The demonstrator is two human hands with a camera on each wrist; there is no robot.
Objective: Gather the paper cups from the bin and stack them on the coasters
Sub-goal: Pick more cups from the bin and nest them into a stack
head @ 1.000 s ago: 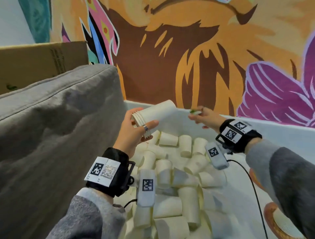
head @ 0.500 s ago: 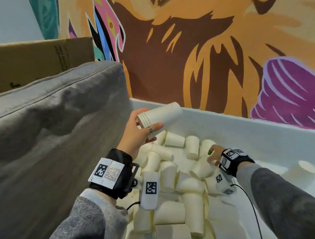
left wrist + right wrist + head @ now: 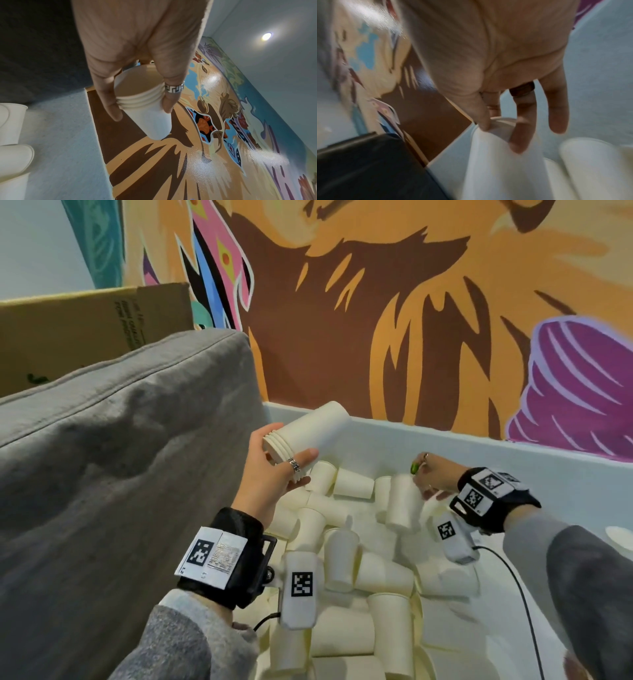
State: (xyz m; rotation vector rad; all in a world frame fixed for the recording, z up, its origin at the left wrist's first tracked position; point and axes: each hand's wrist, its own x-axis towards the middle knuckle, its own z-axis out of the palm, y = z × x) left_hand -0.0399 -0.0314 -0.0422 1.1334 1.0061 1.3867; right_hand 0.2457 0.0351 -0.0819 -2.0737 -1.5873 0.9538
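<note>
— Left hand [image 3: 270,477]?
— Wrapped round a nested stack [image 3: 308,433] of cups, held tilted above the bin [image 3: 479,453], rims toward the palm.
— Right hand [image 3: 435,477]?
— Pinching one cup [image 3: 402,505] by its rim, above the loose cups [image 3: 342,559] heaped in the bin, beside a grey cushion [image 3: 120,457].

a nested stack of cups [image 3: 310,431] lies tilted above the bin [image 3: 479,453], open rims toward the wearer, closed base aimed at the far wall; about four rolled rims [image 3: 140,100] show, one inside another. a single cup [image 3: 404,505] hangs bottom-up over the pile, lifted by its base end. loose cups [image 3: 346,563] fill the white bin in a jumble, most on their sides, some upside down, touching and overlapping. all are plain cream-white paper. coasters cannot be made out.
</note>
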